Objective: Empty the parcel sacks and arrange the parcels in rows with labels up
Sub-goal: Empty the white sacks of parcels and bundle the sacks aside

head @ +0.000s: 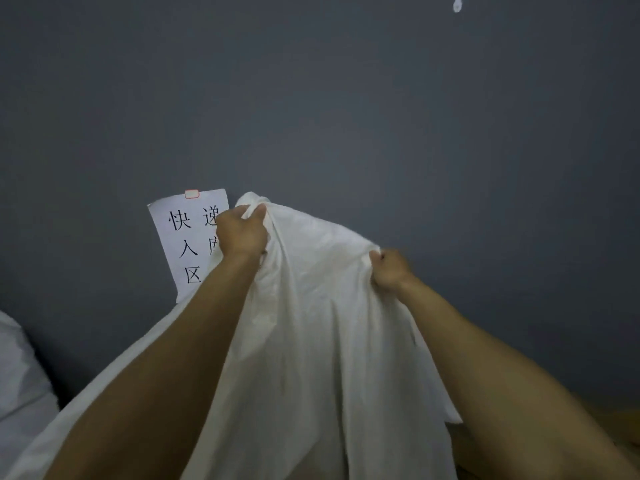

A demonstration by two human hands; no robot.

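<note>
A white parcel sack (311,306) hangs in front of me, lifted high against the grey wall. My left hand (242,233) grips a bunched corner of it at the upper left. My right hand (389,270) grips its edge lower and to the right. The cloth drapes down between and under both forearms and hides whatever lies below. No parcels show in this view.
A white paper sign (188,244) with black characters is taped to the dark grey wall (381,116) behind my left hand. Another white sack (20,368) lies at the far left edge. A strip of brown surface (620,424) shows at the lower right.
</note>
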